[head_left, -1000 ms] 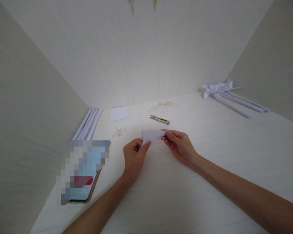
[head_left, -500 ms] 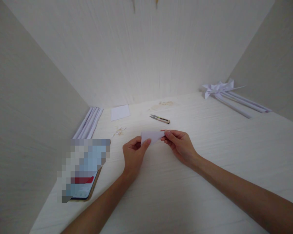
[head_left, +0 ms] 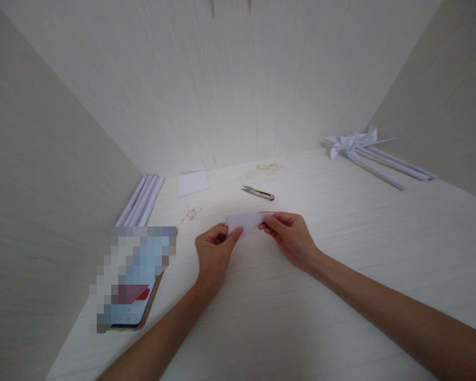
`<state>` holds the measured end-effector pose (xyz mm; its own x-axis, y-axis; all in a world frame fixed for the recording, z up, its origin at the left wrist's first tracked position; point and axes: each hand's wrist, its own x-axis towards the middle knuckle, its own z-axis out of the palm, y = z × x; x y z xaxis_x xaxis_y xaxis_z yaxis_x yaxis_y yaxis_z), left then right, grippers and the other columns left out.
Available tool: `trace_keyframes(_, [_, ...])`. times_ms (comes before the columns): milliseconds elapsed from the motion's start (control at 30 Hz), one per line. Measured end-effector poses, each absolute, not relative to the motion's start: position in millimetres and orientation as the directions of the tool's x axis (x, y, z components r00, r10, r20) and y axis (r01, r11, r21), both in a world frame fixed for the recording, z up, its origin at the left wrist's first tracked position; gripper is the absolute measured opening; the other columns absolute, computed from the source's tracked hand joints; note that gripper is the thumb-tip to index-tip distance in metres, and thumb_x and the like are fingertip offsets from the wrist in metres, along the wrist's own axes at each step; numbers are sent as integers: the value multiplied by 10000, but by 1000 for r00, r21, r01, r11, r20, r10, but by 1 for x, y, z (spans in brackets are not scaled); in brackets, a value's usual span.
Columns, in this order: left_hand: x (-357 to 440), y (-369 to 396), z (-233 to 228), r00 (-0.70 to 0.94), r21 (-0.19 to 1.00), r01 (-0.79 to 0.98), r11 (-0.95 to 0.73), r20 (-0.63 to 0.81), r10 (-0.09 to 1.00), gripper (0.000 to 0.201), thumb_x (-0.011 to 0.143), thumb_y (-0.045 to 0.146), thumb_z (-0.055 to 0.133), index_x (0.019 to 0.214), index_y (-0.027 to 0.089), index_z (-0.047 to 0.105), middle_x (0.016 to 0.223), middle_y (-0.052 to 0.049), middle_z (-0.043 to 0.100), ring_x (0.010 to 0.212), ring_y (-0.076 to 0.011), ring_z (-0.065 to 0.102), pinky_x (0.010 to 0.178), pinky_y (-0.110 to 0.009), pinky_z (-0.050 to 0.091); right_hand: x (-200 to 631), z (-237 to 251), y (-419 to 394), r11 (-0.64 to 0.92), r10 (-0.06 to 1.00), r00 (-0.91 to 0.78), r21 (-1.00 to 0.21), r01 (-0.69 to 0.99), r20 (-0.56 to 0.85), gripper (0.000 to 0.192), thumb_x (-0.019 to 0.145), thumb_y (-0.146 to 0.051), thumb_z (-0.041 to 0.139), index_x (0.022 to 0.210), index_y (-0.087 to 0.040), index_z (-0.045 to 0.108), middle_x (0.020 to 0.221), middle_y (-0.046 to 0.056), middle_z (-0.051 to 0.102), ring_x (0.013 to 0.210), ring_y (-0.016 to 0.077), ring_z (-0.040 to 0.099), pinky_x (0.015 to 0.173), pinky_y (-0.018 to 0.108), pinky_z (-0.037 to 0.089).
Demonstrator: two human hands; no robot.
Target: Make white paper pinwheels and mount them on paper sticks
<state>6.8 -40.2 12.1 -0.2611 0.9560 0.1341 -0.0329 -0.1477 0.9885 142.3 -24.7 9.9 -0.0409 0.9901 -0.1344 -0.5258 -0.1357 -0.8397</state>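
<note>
A small folded piece of white paper, tapering toward the right, is held between my two hands just above the table. My left hand grips its wide left end, thumb on the near face and fingers curled behind. The narrow right end is pinched between thumb and fingers of my right hand. Beyond the paper lies a pair of thread snips, blades pointing left, touched by neither hand.
Several rolled paper sticks lie at the left wall, near a flat white sheet. Below them rests a phone, partly pixelated. Paper pinwheels on sticks lie at the back right. Small scraps dot the table.
The view has shifted slightly, so most things sit a little further left. Both hands keep their hold on the folded paper, with hardly any movement.
</note>
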Motion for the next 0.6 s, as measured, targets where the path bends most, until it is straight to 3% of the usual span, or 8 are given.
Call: trace_keyframes(600, [7, -41, 11, -243, 989, -20, -147, 138, 960, 182, 551, 179, 670, 439, 141, 531, 546, 27, 563, 534, -78, 478, 513, -197, 366, 144, 8, -24, -88, 996, -44, -821, -563, -76, 168, 495, -289, 743, 594, -162, 693, 528, 5, 648, 501, 54, 570, 521, 150, 453])
